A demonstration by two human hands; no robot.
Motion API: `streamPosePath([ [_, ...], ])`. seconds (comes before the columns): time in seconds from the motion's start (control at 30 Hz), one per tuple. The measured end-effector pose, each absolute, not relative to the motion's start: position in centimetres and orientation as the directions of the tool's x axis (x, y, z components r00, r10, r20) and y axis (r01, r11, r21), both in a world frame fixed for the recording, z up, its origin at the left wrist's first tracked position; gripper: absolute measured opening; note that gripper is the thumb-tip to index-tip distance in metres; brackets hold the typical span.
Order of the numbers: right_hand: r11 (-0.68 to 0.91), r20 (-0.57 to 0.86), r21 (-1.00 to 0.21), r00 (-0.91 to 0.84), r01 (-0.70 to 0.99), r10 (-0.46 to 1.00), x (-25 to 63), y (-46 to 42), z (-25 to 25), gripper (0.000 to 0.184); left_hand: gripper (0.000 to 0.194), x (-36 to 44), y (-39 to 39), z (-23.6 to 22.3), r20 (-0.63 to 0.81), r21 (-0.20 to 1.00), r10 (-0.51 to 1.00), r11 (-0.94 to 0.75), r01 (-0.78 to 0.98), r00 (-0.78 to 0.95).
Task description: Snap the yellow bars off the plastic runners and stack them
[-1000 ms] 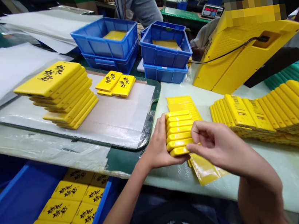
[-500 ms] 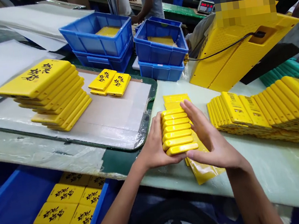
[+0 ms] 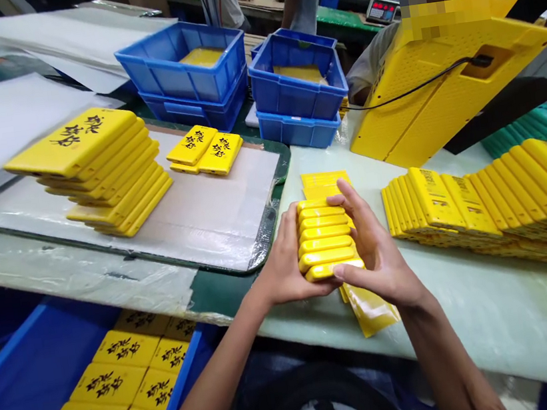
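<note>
A stack of several yellow, rounded-edge slabs (image 3: 326, 231) is held above the table, seen edge-on. My left hand (image 3: 283, 261) wraps round its left side and bottom. On the right, my right hand (image 3: 377, 248) grips the stack, its thumb on the lowest slab and its fingers at the far side near the top. Beneath and behind the stack lie clear-topped yellow sheets or sleeves (image 3: 372, 309), partly covered by my hands. A taller, uneven pile of yellow slabs with black brush writing (image 3: 97, 167) stands on the mat to the left.
Several printed slabs (image 3: 206, 150) lie on the white-covered mat (image 3: 235, 223). Rows of yellow slabs (image 3: 484, 194) line the right. Blue bins (image 3: 184, 62) stand behind, beside a tilted yellow machine (image 3: 440, 89) with a black cable. A blue crate (image 3: 23, 372) with printed slabs sits below left.
My right hand has closed in on the stack; its thumb now presses on the lowest slab and its fingers touch the top. The whole view has shifted slightly.
</note>
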State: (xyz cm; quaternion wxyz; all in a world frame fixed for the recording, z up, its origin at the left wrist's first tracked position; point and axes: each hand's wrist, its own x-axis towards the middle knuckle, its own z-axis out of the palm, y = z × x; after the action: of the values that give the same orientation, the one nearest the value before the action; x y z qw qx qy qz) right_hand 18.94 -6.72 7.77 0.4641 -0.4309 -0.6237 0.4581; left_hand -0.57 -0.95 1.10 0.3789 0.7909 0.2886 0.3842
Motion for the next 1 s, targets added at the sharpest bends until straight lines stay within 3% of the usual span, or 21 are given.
streamPosePath([
  [0.13, 0.354, 0.310, -0.902, -0.201, 0.248, 0.929, 19.2, -7.2, 9.2, 0.063, 0.140, -0.7, -1.0, 1.2, 0.382, 0.814, 0.752, -0.549, 0.189, 0.538],
  [0.3, 0.474, 0.442, -0.694, -0.200, 0.541, 0.875, 18.4, -8.1, 10.8, 0.010, 0.144, -0.8, -1.0, 1.3, 0.331, 0.845, 0.769, -0.500, 0.191, 0.547],
  [0.5, 0.450, 0.687, -0.629, 0.182, 0.634, 0.703, 18.0, -7.6, 12.2, 0.011, 0.142, -0.6, -1.1, 1.3, 0.354, 0.828, 0.770, -0.522, 0.206, 0.531],
  [0.57, 0.477, 0.626, -0.663, 0.078, 0.577, 0.776, 17.2, -7.3, 12.6, 0.012, 0.145, -0.6, -1.1, 1.2, 0.335, 0.830, 0.780, -0.510, 0.227, 0.528],
  [0.67, 0.446, 0.421, -0.746, -0.169, 0.494, 0.891, 15.9, -6.9, 12.6, 0.009, 0.146, -0.6, -1.2, 1.3, 0.304, 0.836, 0.790, -0.489, 0.247, 0.532],
  [0.8, 0.391, 0.292, -0.693, -0.260, 0.606, 0.920, 16.7, -6.3, 12.6, 0.013, 0.142, -0.7, -1.3, 1.6, 0.316, 0.841, 0.791, -0.489, 0.231, 0.523],
  [0.93, 0.378, 0.534, -0.498, -0.068, 0.781, 0.843, 19.6, -5.9, 13.7, 0.014, 0.143, -0.7, -1.3, 1.5, 0.353, 0.818, 0.773, -0.528, 0.227, 0.527],
  [1.0, 0.375, 0.622, -0.498, 0.021, 0.782, 0.783, 20.0, -5.9, 14.1, 0.011, 0.142, -0.7, -1.3, 1.4, 0.355, 0.806, 0.767, -0.540, 0.240, 0.535],
])
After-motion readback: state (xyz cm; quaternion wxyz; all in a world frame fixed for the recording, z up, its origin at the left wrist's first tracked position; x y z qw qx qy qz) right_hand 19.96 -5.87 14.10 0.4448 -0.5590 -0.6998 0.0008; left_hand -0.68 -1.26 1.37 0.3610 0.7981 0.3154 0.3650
